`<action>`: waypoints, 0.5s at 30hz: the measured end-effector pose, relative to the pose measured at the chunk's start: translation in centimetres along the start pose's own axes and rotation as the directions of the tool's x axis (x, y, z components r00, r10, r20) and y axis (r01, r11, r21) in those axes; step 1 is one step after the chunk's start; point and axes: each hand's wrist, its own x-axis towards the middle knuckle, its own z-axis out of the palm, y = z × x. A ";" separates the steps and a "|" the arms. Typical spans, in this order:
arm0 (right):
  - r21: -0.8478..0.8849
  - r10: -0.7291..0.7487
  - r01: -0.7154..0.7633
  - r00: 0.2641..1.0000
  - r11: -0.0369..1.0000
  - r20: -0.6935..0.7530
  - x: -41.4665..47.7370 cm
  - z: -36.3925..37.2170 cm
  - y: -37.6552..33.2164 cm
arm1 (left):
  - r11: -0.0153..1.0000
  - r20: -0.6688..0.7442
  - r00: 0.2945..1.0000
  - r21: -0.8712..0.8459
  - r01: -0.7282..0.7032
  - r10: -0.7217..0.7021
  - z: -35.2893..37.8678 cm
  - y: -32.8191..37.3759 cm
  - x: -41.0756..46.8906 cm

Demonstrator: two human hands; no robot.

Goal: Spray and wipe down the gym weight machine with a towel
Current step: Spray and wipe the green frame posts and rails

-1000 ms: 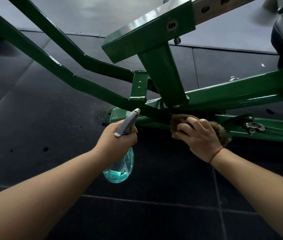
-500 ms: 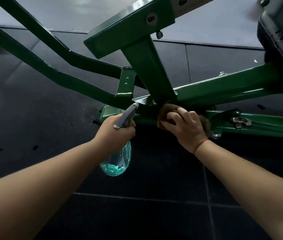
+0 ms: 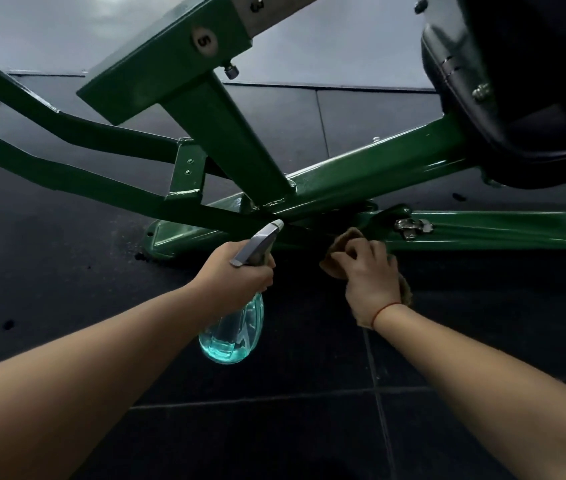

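A green weight machine frame (image 3: pixel 361 174) is seen from low down, its tubes meeting at a welded joint above a floor-level base rail (image 3: pixel 517 232). A brown towel (image 3: pixel 342 242) is bunched in the right hand (image 3: pixel 369 277), whose fingers are curled round it. The towel is held at the near edge of the rail under that joint, just beside a metal bolt fitting (image 3: pixel 412 227).

A clear spray bottle (image 3: pixel 234 329) of blue-green liquid is gripped at the neck by the left hand (image 3: pixel 236 273), its grey nozzle pointed at the joint. The space above is crowded by a slanted upright (image 3: pixel 226 140), and a black padded seat (image 3: pixel 524 98) overhangs at the right.

Counted: two hands, one towel, one bottle, one sticker marked "5" (image 3: pixel 204 40) and one red thread (image 3: pixel 387 307) round the right wrist. Dark floor tiles (image 3: pixel 257 438) lie beneath.
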 end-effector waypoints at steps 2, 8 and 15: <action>0.429 0.343 -0.276 0.935 0.860 -0.087 -1.1 -0.2 -0.8 | 1.000 0.014 1.000 0.004 -0.005 0.005 0.4 0.1 0.2; 0.875 0.778 -0.394 0.628 0.280 0.034 -1.4 -0.6 -2.6 | 1.000 0.073 0.997 -0.020 0.005 -0.003 0.7 -0.2 0.5; 0.924 0.849 -0.369 0.451 -0.102 0.274 3.5 -0.2 -3.9 | 1.000 0.080 0.997 0.010 -0.008 0.007 -0.8 -0.5 0.8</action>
